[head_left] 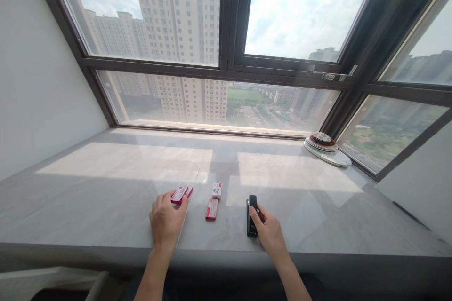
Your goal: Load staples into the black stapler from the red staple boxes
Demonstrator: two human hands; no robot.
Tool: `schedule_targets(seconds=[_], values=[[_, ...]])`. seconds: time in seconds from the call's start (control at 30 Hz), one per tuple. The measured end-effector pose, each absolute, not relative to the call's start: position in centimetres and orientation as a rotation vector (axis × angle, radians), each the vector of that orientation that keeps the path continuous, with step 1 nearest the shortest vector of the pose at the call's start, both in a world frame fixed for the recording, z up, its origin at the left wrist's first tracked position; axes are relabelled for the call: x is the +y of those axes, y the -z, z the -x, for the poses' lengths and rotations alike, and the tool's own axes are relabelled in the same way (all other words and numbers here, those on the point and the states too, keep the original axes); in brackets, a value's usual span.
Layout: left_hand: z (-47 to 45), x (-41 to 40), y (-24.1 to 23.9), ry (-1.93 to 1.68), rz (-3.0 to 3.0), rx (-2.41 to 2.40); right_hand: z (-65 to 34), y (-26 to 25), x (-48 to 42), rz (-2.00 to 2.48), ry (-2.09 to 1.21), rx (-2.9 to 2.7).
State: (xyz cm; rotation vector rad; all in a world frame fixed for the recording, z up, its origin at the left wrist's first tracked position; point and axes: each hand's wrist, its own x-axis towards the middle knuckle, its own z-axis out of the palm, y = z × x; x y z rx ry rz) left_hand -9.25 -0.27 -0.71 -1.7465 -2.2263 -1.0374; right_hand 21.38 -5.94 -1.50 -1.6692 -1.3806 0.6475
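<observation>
My left hand is closed around red-and-white staple boxes, low over the sill's left half; the fingers hide part of them, so I cannot tell if they rest on the surface. A black stapler lies lengthwise away from me on the right. My right hand grips its right side, thumb on top. Between the hands lies another red-and-white staple box, with a small white box touching its far end.
A grey marble-look window sill spans the view, its front edge just before me. Stacked round plates or lids stand in the far right corner. Dark window frames rise behind. A white slatted object is below at the left.
</observation>
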Motion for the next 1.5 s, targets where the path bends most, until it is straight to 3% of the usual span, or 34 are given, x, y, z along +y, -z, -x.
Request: schedule_targets(seconds=[0.3, 0.5, 0.63, 0.83, 1.17, 1.5], values=[[9.7, -4.4, 1.6, 0.832, 1.65, -2.313, -21.6, 2.0, -5.7, 1.701, -0.63, -1.377], [2.5, -3.2, 0.9, 0.899, 2.205, -2.04, -21.4, 2.2, -5.7, 1.718, -0.56, -1.415], [0.2, -2.6, 1.4, 0.837, 2.254, -2.015, -21.2, 2.6, -5.6, 1.741, -0.5, -1.442], [0.9, -2.8, 1.5, 0.931, 2.196, -2.071, -21.1, 2.5, -5.6, 1.711, -0.51, -1.469], [2.4, -3.8, -0.7, 1.006, 2.872, -1.61, -21.3, 1.7, -5.7, 1.555, -0.557, -1.488], [1.8, -4.1, 0.0, 0.855, 3.019, -1.417, -18.8, -1.6, -4.6, 1.403, -0.474, -1.787]])
